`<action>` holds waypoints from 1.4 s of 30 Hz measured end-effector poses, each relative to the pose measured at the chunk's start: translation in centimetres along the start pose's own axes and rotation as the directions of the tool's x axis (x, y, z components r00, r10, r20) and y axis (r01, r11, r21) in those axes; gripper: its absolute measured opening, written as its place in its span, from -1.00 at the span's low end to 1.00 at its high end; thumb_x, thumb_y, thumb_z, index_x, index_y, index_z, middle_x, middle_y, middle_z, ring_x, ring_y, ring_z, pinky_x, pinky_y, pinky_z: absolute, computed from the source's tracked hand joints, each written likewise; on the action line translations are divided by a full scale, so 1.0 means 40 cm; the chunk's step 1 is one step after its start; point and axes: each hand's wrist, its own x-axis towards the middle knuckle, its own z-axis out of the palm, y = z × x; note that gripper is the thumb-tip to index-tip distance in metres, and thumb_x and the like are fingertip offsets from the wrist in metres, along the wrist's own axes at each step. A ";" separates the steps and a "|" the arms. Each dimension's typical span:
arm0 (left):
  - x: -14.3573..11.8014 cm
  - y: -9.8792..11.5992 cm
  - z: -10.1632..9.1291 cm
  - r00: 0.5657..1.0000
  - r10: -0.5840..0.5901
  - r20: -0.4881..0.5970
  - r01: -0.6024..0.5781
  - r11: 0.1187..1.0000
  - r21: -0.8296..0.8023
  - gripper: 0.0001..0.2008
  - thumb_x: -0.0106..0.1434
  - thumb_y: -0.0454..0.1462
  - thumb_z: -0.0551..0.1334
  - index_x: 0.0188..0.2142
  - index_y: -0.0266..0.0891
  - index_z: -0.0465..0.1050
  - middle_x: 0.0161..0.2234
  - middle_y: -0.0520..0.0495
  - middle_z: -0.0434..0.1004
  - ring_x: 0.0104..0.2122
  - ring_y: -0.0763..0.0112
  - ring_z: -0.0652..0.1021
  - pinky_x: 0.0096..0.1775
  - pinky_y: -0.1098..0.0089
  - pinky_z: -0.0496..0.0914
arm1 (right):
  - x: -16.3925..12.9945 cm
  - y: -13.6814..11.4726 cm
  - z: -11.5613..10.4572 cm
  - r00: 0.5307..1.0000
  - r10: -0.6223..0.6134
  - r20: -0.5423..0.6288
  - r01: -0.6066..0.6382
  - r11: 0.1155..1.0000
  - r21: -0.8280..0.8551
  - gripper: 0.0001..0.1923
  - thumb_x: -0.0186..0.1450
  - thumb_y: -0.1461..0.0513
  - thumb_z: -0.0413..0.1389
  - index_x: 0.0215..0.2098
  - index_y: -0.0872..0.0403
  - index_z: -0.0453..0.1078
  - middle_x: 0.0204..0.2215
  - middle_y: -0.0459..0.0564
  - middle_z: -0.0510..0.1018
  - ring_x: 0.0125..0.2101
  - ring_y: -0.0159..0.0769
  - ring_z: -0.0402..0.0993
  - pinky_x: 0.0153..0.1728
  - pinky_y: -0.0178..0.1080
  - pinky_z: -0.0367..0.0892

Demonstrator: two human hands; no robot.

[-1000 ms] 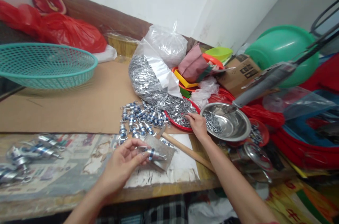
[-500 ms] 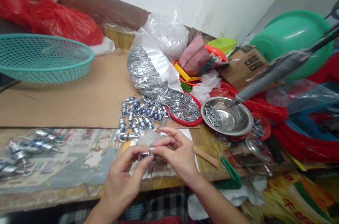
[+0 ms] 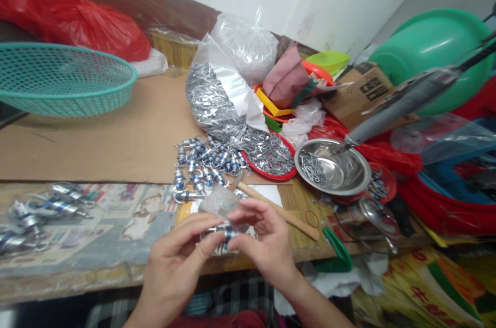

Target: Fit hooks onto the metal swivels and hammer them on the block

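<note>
Both hands meet at the near edge of the table (image 3: 116, 152). Left hand (image 3: 176, 266) and right hand (image 3: 265, 245) pinch one small metal swivel fitting with a blue band (image 3: 223, 233) between thumbs and fingertips; fingers closed on it from either side, palms facing each other. Fitting sits over the table edge, above a grey stone block (image 3: 219, 201) just beyond the fingers

Beyond the hands: loose pile of like fittings (image 3: 205, 162). Beyond and right of them: red tray of small silver parts (image 3: 271, 155), steel bowl (image 3: 333, 168) with a few pins. A wooden handle (image 3: 282, 209) lies just past the right hand

Risks, as judged:
- Grip is fingertip-only on a smooth, small part; a slip drops it off the edge onto the lap or floor
- If a tiny piece is being fitted, misalignment could let it spring loose and be lost in the clutter
- A right elbow swing could knock the bowl, scattering pins
</note>
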 end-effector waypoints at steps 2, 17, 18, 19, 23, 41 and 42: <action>0.002 0.009 -0.004 0.999 -0.047 0.001 0.047 0.998 -0.030 -0.84 0.06 -0.37 0.26 -0.41 -0.05 0.54 -0.39 0.10 0.61 -0.33 0.48 0.57 -0.27 0.59 0.43 | -0.009 -0.005 -0.013 0.941 -0.318 0.116 0.338 0.904 -0.261 -0.58 -0.02 0.35 0.30 -0.19 0.06 0.38 -0.33 0.00 0.53 -0.33 -0.33 0.49 -0.29 -0.31 0.44; -0.002 0.024 -0.035 0.996 -0.046 0.078 0.041 0.997 0.060 -0.88 0.06 -0.30 0.26 -0.43 -0.05 0.56 -0.33 0.02 0.62 -0.28 0.34 0.57 -0.17 0.42 0.42 | -0.013 -0.023 -0.048 0.721 -0.547 0.425 0.693 0.566 -0.447 -0.70 0.23 0.41 -0.02 -0.12 0.10 0.41 -0.30 0.08 0.56 -0.17 -0.28 0.46 -0.17 -0.27 0.43; 0.000 0.024 -0.035 0.992 -0.084 0.091 0.081 0.996 0.039 -0.90 0.06 -0.28 0.26 -0.44 -0.06 0.57 -0.33 0.01 0.62 -0.26 0.31 0.57 -0.15 0.39 0.42 | -0.018 -0.020 -0.046 0.756 -0.514 0.405 0.655 0.615 -0.440 -0.66 0.21 0.43 0.01 -0.09 0.07 0.40 -0.28 0.07 0.55 -0.18 -0.28 0.47 -0.17 -0.27 0.43; 0.003 0.023 -0.034 0.986 -0.126 0.106 0.125 0.992 0.009 -0.91 0.06 -0.26 0.26 -0.46 -0.07 0.58 -0.32 -0.01 0.62 -0.24 0.29 0.56 -0.13 0.37 0.40 | -0.022 -0.018 -0.043 0.785 -0.489 0.380 0.618 0.659 -0.428 -0.63 0.18 0.44 0.04 -0.08 0.05 0.40 -0.27 0.07 0.55 -0.20 -0.29 0.47 -0.20 -0.27 0.44; 0.008 0.014 -0.011 0.921 -0.365 0.136 0.387 0.896 -0.218 -0.90 0.01 -0.21 0.30 -0.45 -0.14 0.58 -0.37 -0.04 0.63 -0.29 0.28 0.56 -0.19 0.37 0.42 | -0.028 -0.017 -0.022 0.885 -0.389 0.257 0.462 0.805 -0.371 -0.73 0.12 0.42 0.15 -0.20 0.11 0.48 -0.33 0.12 0.54 -0.34 -0.31 0.50 -0.34 -0.34 0.45; -0.009 -0.034 0.034 0.809 -0.573 0.134 0.569 0.704 -0.424 -0.35 -0.01 -0.20 0.33 0.06 -0.14 0.14 -0.38 0.00 0.50 -0.33 0.35 0.56 -0.28 0.42 0.47 | 0.165 0.045 -0.158 0.991 0.033 0.128 0.093 0.505 -0.858 -0.80 0.24 0.30 0.03 -0.29 0.03 0.50 -0.27 -0.03 0.56 -0.25 -0.36 0.46 -0.20 -0.30 0.35; -0.009 -0.036 0.036 0.810 -0.573 0.124 0.565 0.707 -0.424 -0.36 -0.01 -0.20 0.33 0.06 -0.14 0.14 -0.39 0.01 0.49 -0.34 0.36 0.56 -0.28 0.43 0.47 | 0.203 0.061 -0.192 0.995 0.046 0.087 0.060 0.425 -0.903 -0.76 0.25 0.35 0.00 -0.24 0.06 0.49 -0.19 0.03 0.54 -0.17 -0.31 0.43 -0.12 -0.26 0.30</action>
